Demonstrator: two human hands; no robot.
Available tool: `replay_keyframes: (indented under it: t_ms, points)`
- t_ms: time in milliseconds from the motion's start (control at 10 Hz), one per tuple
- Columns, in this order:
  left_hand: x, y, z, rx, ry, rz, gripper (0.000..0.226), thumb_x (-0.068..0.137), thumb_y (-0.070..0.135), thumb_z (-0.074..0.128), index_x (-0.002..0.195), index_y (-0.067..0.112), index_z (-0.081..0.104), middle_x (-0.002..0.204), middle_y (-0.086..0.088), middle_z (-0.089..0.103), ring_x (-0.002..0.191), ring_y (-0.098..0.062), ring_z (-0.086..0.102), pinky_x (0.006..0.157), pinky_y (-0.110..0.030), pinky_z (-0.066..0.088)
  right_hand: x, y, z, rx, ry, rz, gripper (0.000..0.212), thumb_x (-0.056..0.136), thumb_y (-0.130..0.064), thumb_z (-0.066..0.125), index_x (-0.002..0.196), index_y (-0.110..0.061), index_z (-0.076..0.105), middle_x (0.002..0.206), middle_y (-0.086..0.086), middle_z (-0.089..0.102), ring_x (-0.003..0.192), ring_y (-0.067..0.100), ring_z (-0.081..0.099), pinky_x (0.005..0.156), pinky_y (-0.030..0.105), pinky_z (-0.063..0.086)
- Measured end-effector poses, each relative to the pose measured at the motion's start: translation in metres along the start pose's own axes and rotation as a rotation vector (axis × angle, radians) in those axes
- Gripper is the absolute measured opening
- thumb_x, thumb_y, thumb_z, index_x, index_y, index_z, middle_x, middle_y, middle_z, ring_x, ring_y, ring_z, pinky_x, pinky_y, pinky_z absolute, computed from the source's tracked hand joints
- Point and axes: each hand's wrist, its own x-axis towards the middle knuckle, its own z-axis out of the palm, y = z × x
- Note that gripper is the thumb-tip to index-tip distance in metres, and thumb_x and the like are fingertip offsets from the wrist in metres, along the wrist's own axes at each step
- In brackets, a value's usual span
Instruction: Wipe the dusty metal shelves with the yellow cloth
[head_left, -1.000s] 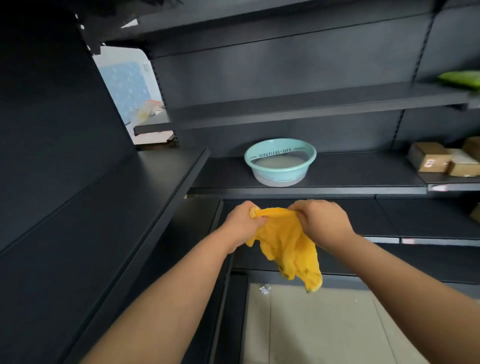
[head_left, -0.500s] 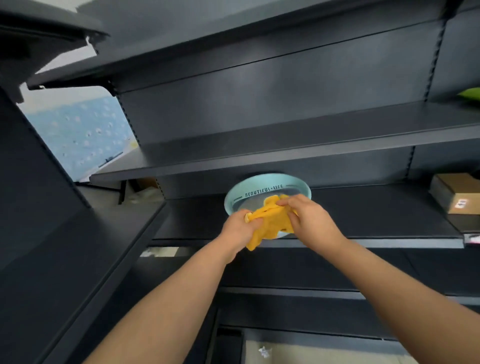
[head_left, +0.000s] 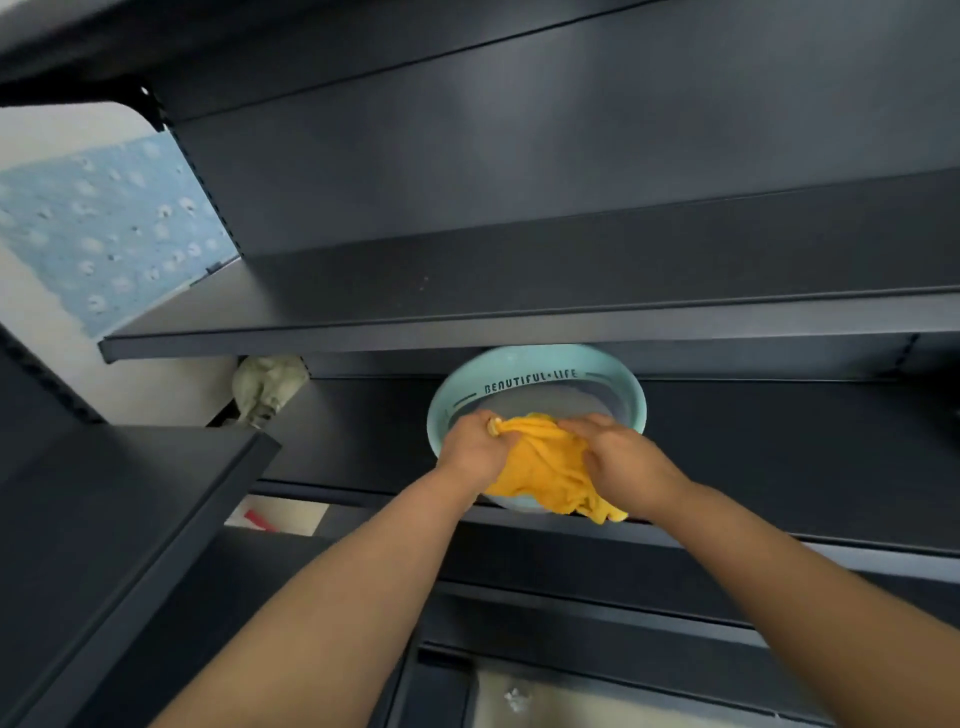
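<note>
The yellow cloth (head_left: 548, 473) is bunched between both my hands, right over a teal basin (head_left: 540, 364) marked BEAUTIFUL LIFE. My left hand (head_left: 470, 449) grips one twisted end of the cloth. Gripping the other side is my right hand (head_left: 618, 457). A loose corner of the cloth hangs over the basin's near rim. The basin stands on a dark metal shelf (head_left: 779, 452) in front of me, and its far rim is tucked under the shelf above (head_left: 519, 291).
Another dark shelf unit (head_left: 119, 519) runs along my left and meets the front one at a corner. A crumpled pale rag (head_left: 267, 384) lies in the gap behind that corner. Lower shelves (head_left: 623, 608) and a pale floor (head_left: 545, 701) show below my arms.
The view has tilted upward and moved closer to the shelves. My hands have carried the cloth up from in front of the lower shelves to over the basin, still gripping it.
</note>
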Motion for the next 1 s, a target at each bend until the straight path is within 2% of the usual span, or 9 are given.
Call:
replay_keyframes:
  t_ms: [100,200,300,500,600,700,800,900,1000]
  points:
    - [0.034,0.006,-0.003,-0.002,0.02,0.034,0.021,0.093,0.028,0.061,0.106,0.012,0.064,0.105,-0.008,0.067,0.101,-0.028,0.062,0.091,-0.041,0.051,0.027,0.003,0.0,-0.021,0.021,0.026,0.059,0.093,0.0,0.039,0.148,-0.022,0.034,0.152,0.004,0.035,0.138,0.023,0.033,0.108,0.029,0.031]
    - [0.066,0.014,-0.013,0.035,0.025,0.078,0.026,0.094,0.028,0.059,0.113,0.01,0.063,0.111,-0.011,0.066,0.104,-0.03,0.061,0.09,-0.04,0.051,0.06,-0.003,-0.006,-0.043,0.022,0.037,0.057,0.094,-0.002,0.041,0.148,-0.019,0.034,0.153,0.007,0.033,0.14,0.023,0.03,0.111,0.027,0.026]
    - [0.095,0.01,-0.021,0.113,0.03,0.121,0.033,0.093,0.029,0.059,0.122,0.012,0.06,0.121,-0.011,0.062,0.111,-0.031,0.058,0.09,-0.036,0.048,0.091,-0.009,-0.01,-0.051,0.003,0.086,0.065,0.088,0.002,0.05,0.147,-0.02,0.035,0.148,0.008,0.04,0.133,0.025,0.041,0.102,0.026,0.037]
    - [0.132,-0.011,-0.024,0.059,0.004,0.105,0.052,0.09,0.029,0.064,0.137,0.015,0.049,0.134,-0.011,0.055,0.123,-0.03,0.051,0.096,-0.032,0.044,0.119,-0.004,0.007,-0.044,0.107,0.14,0.041,0.089,-0.004,0.05,0.128,-0.013,0.057,0.123,0.018,0.061,0.109,0.036,0.056,0.076,0.031,0.039]
    - [0.138,-0.017,-0.025,0.032,-0.125,0.121,0.054,0.088,0.03,0.068,0.137,0.017,0.05,0.134,-0.007,0.055,0.12,-0.027,0.053,0.099,-0.035,0.045,0.117,0.003,0.013,-0.022,0.169,0.137,0.033,0.085,-0.009,0.057,0.115,-0.015,0.069,0.111,0.012,0.07,0.101,0.034,0.063,0.078,0.034,0.05]
    - [0.141,-0.02,-0.026,0.119,-0.387,0.07,0.061,0.084,0.034,0.073,0.138,0.017,0.049,0.132,-0.003,0.055,0.117,-0.023,0.055,0.095,-0.032,0.047,0.112,0.012,0.019,-0.053,0.083,0.171,0.022,0.087,-0.012,0.059,0.098,-0.017,0.077,0.103,0.004,0.074,0.099,0.025,0.067,0.084,0.035,0.05]
    - [0.145,-0.027,-0.018,0.233,-0.598,0.002,0.069,0.079,0.038,0.078,0.139,0.019,0.048,0.133,-0.002,0.054,0.116,-0.023,0.055,0.099,-0.035,0.047,0.108,0.017,0.022,-0.089,-0.062,0.269,0.027,0.089,-0.013,0.057,0.105,-0.025,0.075,0.111,-0.004,0.071,0.107,0.017,0.063,0.097,0.026,0.046]
    - [0.152,-0.033,-0.002,0.187,-0.419,0.078,0.065,0.081,0.025,0.076,0.138,0.022,0.046,0.138,-0.004,0.05,0.12,-0.025,0.052,0.099,-0.037,0.047,0.111,0.028,0.029,-0.077,-0.025,0.324,0.032,0.092,-0.014,0.051,0.114,-0.026,0.071,0.121,-0.006,0.068,0.115,0.017,0.059,0.101,0.027,0.043]
    - [0.157,-0.035,0.007,0.44,-0.222,0.201,0.083,0.087,0.025,0.068,0.153,0.019,0.018,0.153,-0.01,0.03,0.136,-0.034,0.034,0.108,-0.042,0.037,0.113,0.031,0.036,-0.13,-0.054,0.372,0.043,0.096,-0.021,0.049,0.138,-0.029,0.05,0.136,0.0,0.058,0.123,0.022,0.054,0.103,0.031,0.042]
